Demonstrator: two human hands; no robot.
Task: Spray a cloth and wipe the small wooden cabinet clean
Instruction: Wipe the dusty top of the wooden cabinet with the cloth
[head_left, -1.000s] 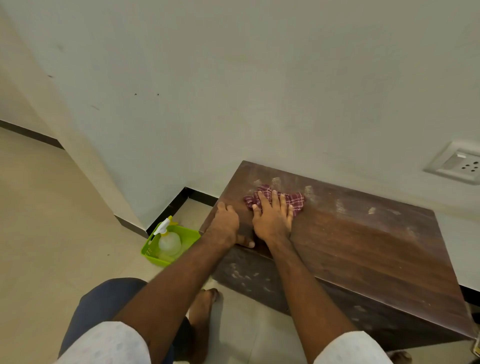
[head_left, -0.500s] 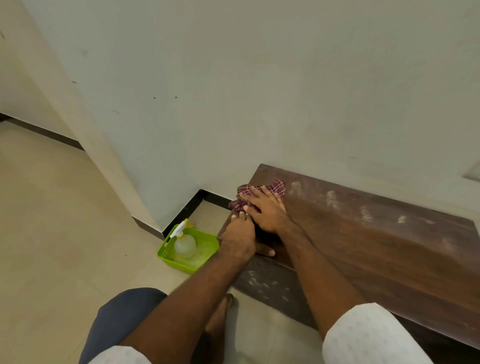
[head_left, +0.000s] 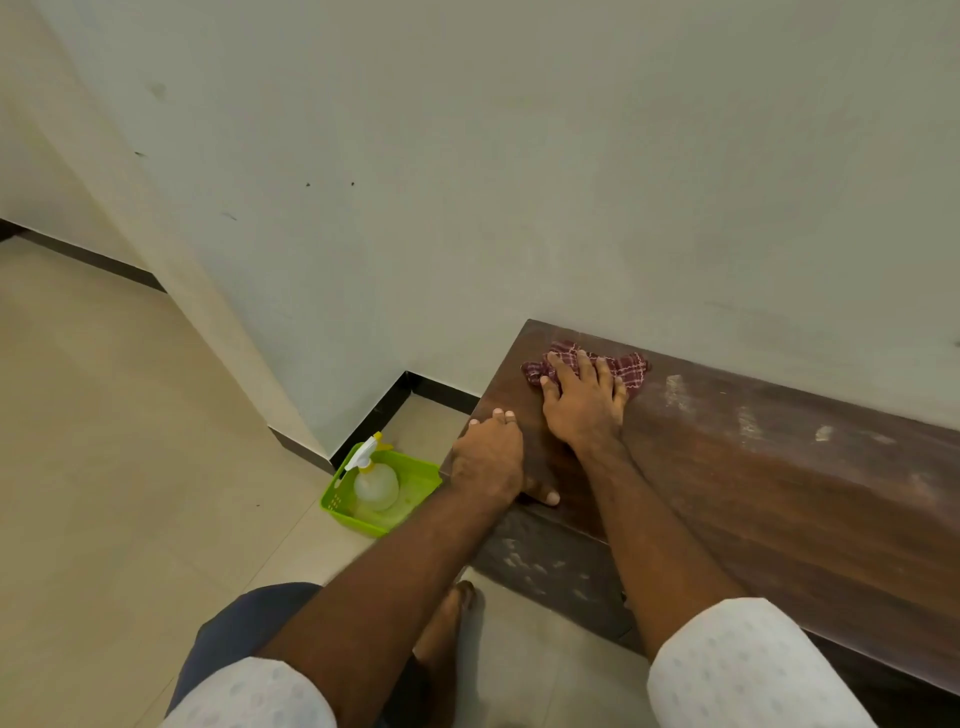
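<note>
While crouched on the pale floor (head_left: 130, 441) beside the wall (head_left: 519, 156), wiped at one small wooden cabinet (head_left: 779, 493), set against that wall and running lengthwise away to the right of both hands. Braced with the left hand (head_left: 488, 462), fingers curled over the cabinet's left end and thumb laid on top, gripping only wood. Pressed the right hand (head_left: 584, 405), open and spread, flat onto one red checked cloth (head_left: 631, 371) at the far left corner, close to the wall. Faced pale dust patches (head_left: 675, 392) along the back edge, just right of the cloth and nearer the right hand; judged the next stroke to run rightward along the top's length. Parked one green basket (head_left: 332, 501) on the floor just left of the cabinet, with one spray bottle (head_left: 375, 483) upright inside.
</note>
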